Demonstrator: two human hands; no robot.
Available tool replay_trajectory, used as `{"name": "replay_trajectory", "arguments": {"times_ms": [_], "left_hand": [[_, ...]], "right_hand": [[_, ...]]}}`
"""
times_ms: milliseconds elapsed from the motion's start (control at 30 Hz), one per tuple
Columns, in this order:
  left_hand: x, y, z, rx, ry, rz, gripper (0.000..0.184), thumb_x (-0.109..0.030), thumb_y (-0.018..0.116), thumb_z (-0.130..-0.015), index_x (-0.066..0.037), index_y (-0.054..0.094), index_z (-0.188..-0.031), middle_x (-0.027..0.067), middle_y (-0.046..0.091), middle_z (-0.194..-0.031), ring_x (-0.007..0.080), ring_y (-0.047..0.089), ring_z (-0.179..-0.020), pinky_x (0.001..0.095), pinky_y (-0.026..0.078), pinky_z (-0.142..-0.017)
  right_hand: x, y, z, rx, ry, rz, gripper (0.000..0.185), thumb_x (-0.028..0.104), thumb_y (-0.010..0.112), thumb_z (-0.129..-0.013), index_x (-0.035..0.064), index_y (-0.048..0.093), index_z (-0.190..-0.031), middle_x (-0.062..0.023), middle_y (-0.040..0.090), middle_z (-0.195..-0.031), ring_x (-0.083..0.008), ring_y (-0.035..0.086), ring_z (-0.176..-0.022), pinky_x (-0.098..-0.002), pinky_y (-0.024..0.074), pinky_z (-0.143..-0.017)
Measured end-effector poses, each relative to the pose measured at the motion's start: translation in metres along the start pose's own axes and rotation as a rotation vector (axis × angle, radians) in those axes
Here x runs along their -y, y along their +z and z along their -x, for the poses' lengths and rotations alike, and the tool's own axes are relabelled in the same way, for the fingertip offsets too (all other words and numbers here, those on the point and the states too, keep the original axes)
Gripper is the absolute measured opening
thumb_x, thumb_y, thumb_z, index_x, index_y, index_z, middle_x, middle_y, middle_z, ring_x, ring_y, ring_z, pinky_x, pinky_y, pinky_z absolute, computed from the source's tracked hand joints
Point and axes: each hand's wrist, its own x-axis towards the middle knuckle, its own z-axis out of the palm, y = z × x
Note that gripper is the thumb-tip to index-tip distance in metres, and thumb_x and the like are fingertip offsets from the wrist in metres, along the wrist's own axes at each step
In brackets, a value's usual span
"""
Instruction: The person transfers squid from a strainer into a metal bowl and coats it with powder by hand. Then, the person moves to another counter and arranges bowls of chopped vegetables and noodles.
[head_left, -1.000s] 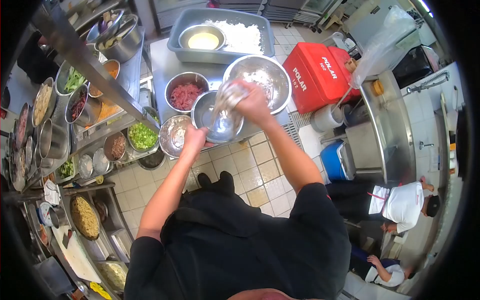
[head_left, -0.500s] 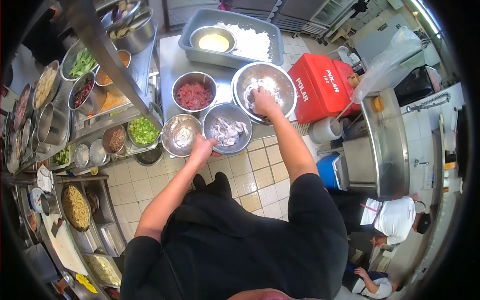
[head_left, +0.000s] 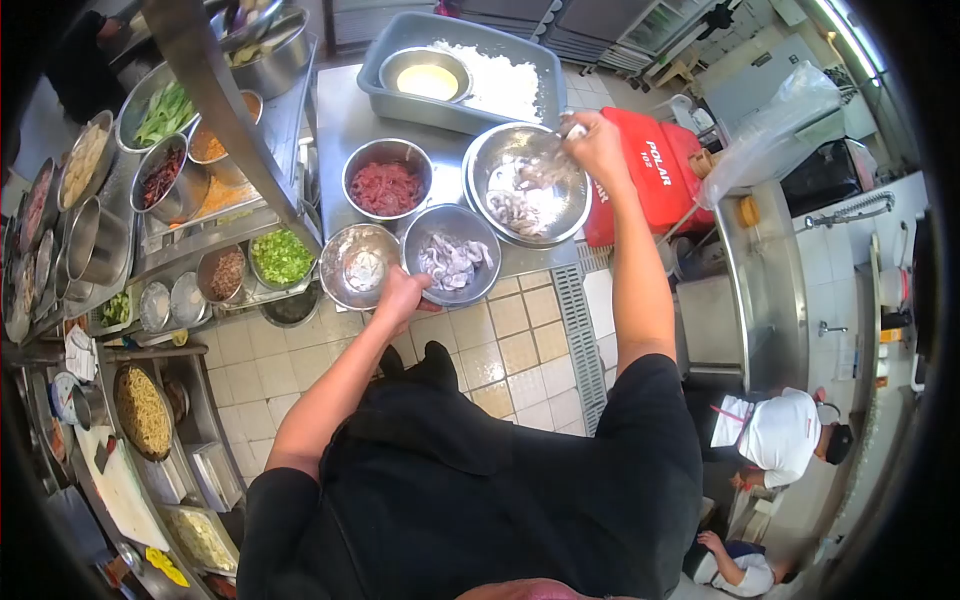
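Observation:
My left hand is closed on the near left rim of a metal bowl, which holds pale, greyish squid pieces. Touching that bowl on its left is a smaller metal bowl with white residue inside. My right hand hovers over the upper right rim of a large metal bowl, fingers curled around whitish squid. Beneath it, more strips are smeared by motion, and other squid pieces lie in the bowl's lower part.
A pot of raw red meat stands behind the small bowl. At the back, a grey tub holds white rice-like grains and a bowl of yellow liquid. A red cooler sits right; shelving with ingredient pans borders the left. Two people work lower right.
My right hand has risen from the middle of the large bowl to its upper right rim, lifting squid. My left hand stays on the squid bowl's rim.

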Motion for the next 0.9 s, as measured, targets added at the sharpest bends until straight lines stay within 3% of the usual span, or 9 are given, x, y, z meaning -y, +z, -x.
{"name": "replay_trajectory", "arguments": {"times_ms": [67,167,333,433,667,800,900], "left_hand": [[-0.002,0.001,-0.001,0.062,-0.038,-0.003,0.036,0.0,0.051,-0.078,0.013,0.046,-0.111,0.0211,0.062,-0.092,0.0298,0.067,-0.07,0.0361,0.059,-0.051],[-0.01,0.011,0.007,0.076,0.004,0.038,0.037,0.0,0.05,-0.078,0.014,0.045,-0.112,0.0206,0.062,-0.093,0.0286,0.067,-0.07,0.0357,0.059,-0.051],[-0.012,0.016,0.008,0.074,-0.016,0.026,0.035,0.0,0.049,-0.078,0.014,0.047,-0.11,0.0199,0.063,-0.092,0.0276,0.067,-0.071,0.0355,0.059,-0.051],[-0.012,0.018,0.009,0.082,-0.007,0.032,0.035,0.001,0.049,-0.078,0.014,0.047,-0.11,0.0199,0.063,-0.092,0.0277,0.067,-0.071,0.0359,0.059,-0.051],[-0.012,0.022,0.009,0.07,-0.023,0.028,0.035,0.0,0.049,-0.078,0.014,0.048,-0.11,0.0208,0.062,-0.094,0.0282,0.067,-0.072,0.0366,0.059,-0.052],[-0.008,0.02,0.003,0.115,-0.064,0.031,0.037,0.0,0.05,-0.077,0.009,0.046,-0.113,0.0176,0.062,-0.094,0.0262,0.067,-0.072,0.0381,0.06,-0.055],[-0.007,0.022,0.004,0.113,-0.055,0.053,0.036,0.0,0.049,-0.078,0.01,0.047,-0.113,0.0179,0.062,-0.094,0.0265,0.067,-0.072,0.0379,0.059,-0.054]], "right_hand": [[0.019,-0.016,-0.004,-0.046,0.015,-0.003,0.035,0.006,0.062,-0.067,0.0029,0.068,-0.101,-0.0208,0.066,-0.094,-0.0311,0.065,-0.086,-0.0348,0.0495,-0.078],[0.032,-0.028,-0.01,-0.139,-0.138,0.053,0.032,0.002,0.065,-0.066,0.0003,0.067,-0.098,-0.0089,0.066,-0.084,-0.0151,0.062,-0.074,-0.0273,0.0494,-0.068],[0.053,-0.043,-0.012,-0.18,-0.177,0.085,0.035,-0.001,0.063,-0.067,-0.0005,0.065,-0.103,-0.01,0.065,-0.087,-0.0149,0.061,-0.075,-0.0269,0.049,-0.07],[0.075,-0.049,-0.007,-0.189,-0.163,0.065,0.032,0.002,0.063,-0.065,0.001,0.066,-0.097,-0.0161,0.064,-0.095,-0.0304,0.063,-0.086,-0.0341,0.0495,-0.079],[0.094,-0.065,-0.004,-0.182,-0.219,0.013,0.03,0.002,0.065,-0.066,0.0009,0.066,-0.096,-0.0122,0.066,-0.09,-0.0208,0.064,-0.079,-0.0291,0.0491,-0.074],[0.109,-0.081,-0.002,-0.123,-0.174,-0.197,0.025,0.002,0.064,-0.069,-0.0009,0.065,-0.094,-0.0046,0.066,-0.077,-0.008,0.059,-0.067,-0.0236,0.0474,-0.063],[0.128,-0.081,0.011,-0.086,-0.167,-0.361,0.023,0.002,0.064,-0.071,-0.0009,0.065,-0.095,-0.0045,0.066,-0.075,-0.0072,0.059,-0.066,-0.0221,0.0464,-0.061]]}}
